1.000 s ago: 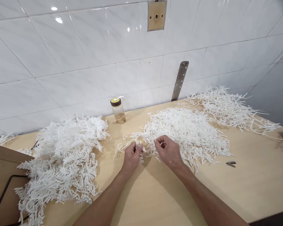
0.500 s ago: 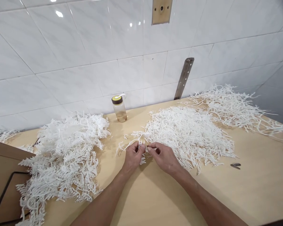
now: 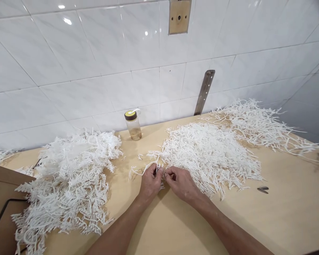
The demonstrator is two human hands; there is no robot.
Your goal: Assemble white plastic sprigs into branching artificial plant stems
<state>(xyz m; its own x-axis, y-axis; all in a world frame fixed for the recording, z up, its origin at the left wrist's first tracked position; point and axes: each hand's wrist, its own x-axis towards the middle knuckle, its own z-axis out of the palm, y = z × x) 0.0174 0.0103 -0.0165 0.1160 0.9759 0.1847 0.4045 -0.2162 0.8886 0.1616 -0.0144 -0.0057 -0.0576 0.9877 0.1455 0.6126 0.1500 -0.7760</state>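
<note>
My left hand (image 3: pixel 150 183) and my right hand (image 3: pixel 181 183) meet at the table's middle, fingers pinched together on a thin white plastic sprig (image 3: pixel 146 166) that trails off to the left. They work at the near edge of the middle heap of white plastic sprigs (image 3: pixel 210 152). A larger heap of the same white sprigs (image 3: pixel 69 177) lies to the left, and a third, looser heap (image 3: pixel 257 120) lies at the back right.
A small clear bottle with a brown and yellow lid (image 3: pixel 133 124) stands by the tiled wall. A small dark metal tool (image 3: pixel 263 190) lies to the right on the wooden table (image 3: pixel 175 226). A brown box edge (image 3: pixel 2 198) sits at left. A metal strip (image 3: pixel 204 92) leans on the wall.
My right hand has moved left and closed in on my left hand, so both now pinch the same sprig. The view shifted slightly.
</note>
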